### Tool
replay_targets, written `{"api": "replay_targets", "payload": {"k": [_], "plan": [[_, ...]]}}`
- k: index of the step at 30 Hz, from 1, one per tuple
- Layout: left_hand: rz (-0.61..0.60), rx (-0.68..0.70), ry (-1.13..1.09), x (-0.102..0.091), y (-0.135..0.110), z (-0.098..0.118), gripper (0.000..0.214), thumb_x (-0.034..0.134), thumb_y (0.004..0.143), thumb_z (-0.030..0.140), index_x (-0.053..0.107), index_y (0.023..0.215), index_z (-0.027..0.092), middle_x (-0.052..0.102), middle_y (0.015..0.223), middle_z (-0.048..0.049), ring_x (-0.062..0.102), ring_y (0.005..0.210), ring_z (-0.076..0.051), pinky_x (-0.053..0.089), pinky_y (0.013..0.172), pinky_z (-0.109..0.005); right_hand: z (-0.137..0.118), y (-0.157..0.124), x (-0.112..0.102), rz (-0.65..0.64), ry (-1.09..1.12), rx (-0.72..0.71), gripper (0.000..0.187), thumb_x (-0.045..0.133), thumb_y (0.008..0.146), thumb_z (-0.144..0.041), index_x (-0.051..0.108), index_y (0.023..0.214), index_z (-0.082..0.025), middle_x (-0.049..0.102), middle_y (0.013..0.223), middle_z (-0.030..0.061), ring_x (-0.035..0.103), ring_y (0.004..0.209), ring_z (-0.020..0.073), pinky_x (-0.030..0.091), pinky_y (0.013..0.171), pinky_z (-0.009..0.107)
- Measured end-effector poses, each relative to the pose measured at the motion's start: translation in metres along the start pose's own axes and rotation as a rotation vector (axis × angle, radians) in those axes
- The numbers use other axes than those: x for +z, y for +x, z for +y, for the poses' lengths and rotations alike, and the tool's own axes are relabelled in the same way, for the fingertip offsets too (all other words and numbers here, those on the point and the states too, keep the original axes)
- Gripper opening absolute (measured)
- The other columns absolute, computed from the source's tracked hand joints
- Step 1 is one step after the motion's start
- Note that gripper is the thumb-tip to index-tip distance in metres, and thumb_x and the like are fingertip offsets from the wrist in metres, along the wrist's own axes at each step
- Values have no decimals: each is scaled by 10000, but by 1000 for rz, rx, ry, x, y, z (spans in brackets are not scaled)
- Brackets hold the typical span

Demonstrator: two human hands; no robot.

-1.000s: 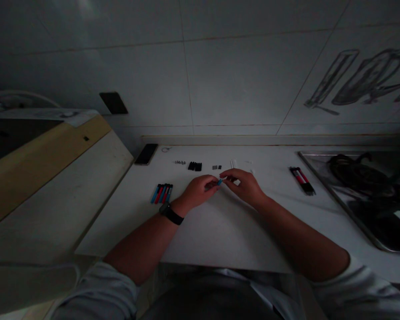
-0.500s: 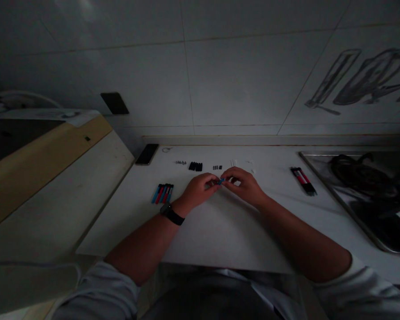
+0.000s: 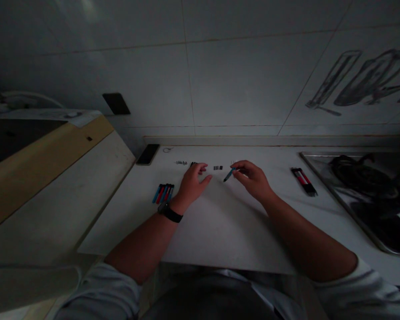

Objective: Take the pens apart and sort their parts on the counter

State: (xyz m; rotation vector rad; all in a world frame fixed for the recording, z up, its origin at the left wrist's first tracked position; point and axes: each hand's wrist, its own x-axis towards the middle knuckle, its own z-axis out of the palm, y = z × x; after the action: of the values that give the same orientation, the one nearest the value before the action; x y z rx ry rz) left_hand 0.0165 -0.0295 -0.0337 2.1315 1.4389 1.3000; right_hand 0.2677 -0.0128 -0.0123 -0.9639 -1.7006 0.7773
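Observation:
My right hand pinches a blue pen piece whose dark end slants down to the left. To its left, my left hand is open, thumb and fingers apart, with nothing in it. Small black pieces lie just behind the left fingers, mostly covered by them. Between the hands sits a short row of tiny dark parts. Thin white pieces show partly behind the right fingers. Blue and red pen barrels with black ends lie side by side near my left wrist.
Several tiny metallic parts and a small ring lie toward the back left, near a phone. A bundle of red and black pens rests at right, beside a gas hob. A tiled wall stands behind.
My hands have moved apart. The left has let go of the blue piece and shifted left, opening. The right has drawn back to the right, keeping the blue piece, whose dark end now shows.

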Motion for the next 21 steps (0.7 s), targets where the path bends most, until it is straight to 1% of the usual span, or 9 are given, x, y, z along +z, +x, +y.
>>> {"api": "replay_targets", "payload": {"k": [2, 5, 7, 9, 11, 14, 17, 19, 21], "plan": [[39, -16, 121, -3, 3, -7, 449, 756, 871, 235, 581, 1284, 207, 664, 1188, -106, 638, 1077, -238, 523, 978, -411, 2, 0, 0, 4, 2, 3, 287, 728, 892, -496, 709, 1020, -240, 723, 1033, 67, 704, 916, 212, 582, 875, 402], [55, -70, 327, -10, 8, -19, 559, 767, 859, 277, 544, 1366, 202, 622, 1299, -142, 579, 1232, -303, 463, 1082, -468, 3, 0, 0, -6, 17, 6, 279, 705, 914, -493, 711, 1039, -244, 728, 1014, 62, 704, 923, 211, 579, 889, 395], [46, -127, 438, -18, 12, -26, 612, 755, 867, 320, 519, 1419, 202, 581, 1370, -160, 542, 1289, -326, 436, 1114, -477, 1, 0, 0, -13, -8, -7, 284, 664, 944, -500, 719, 1068, -250, 730, 1023, 65, 700, 921, 210, 580, 856, 376], [23, -183, 529, -25, 14, -33, 639, 738, 876, 356, 510, 1451, 199, 549, 1411, -172, 525, 1310, -338, 415, 1132, -482, -2, -1, -1, -46, -100, -49, 288, 615, 978, -490, 733, 1100, -257, 728, 1033, 75, 690, 904, 210, 574, 808, 360], [-7, -229, 612, -31, 15, -41, 659, 728, 878, 383, 512, 1472, 195, 512, 1457, -185, 495, 1347, -359, 374, 1164, -507, -6, -3, -1, -151, -217, -101, 270, 586, 1000, -438, 744, 1130, -262, 728, 1043, 82, 682, 883, 206, 561, 786, 352], [-63, -284, 695, -35, 16, -51, 667, 705, 887, 422, 523, 1489, 203, 445, 1533, -202, 431, 1412, -397, 303, 1199, -570, -10, -7, 1, -408, -348, -138, 245, 605, 981, -313, 736, 1182, -263, 738, 1045, 76, 682, 860, 198, 541, 805, 346], [-124, -330, 712, -34, 15, -58, 646, 669, 904, 459, 539, 1491, 221, 404, 1578, -211, 395, 1445, -416, 263, 1205, -622, -11, -14, 8, -620, -455, -157, 228, 643, 939, -240, 743, 1144, -250, 748, 1028, 69, 681, 879, 204, 517, 826, 337], [-141, -353, 716, -33, 15, -61, 644, 653, 908, 486, 545, 1490, 232, 387, 1599, -213, 371, 1465, -424, 248, 1206, -647, -12, -19, 13, -717, -499, -180, 183, 653, 919, -212, 751, 1072, -242, 748, 1010, 63, 675, 891, 206, 502, 817, 322], [-143, -357, 725, -31, 15, -61, 640, 628, 920, 502, 542, 1497, 240, 375, 1614, -210, 349, 1484, -424, 231, 1211, -665, -14, -22, 17, -777, -511, -200, 157, 651, 906, -189, 748, 1019, -235, 742, 991, 55, 670, 887, 201, 489, 796, 306]]}}
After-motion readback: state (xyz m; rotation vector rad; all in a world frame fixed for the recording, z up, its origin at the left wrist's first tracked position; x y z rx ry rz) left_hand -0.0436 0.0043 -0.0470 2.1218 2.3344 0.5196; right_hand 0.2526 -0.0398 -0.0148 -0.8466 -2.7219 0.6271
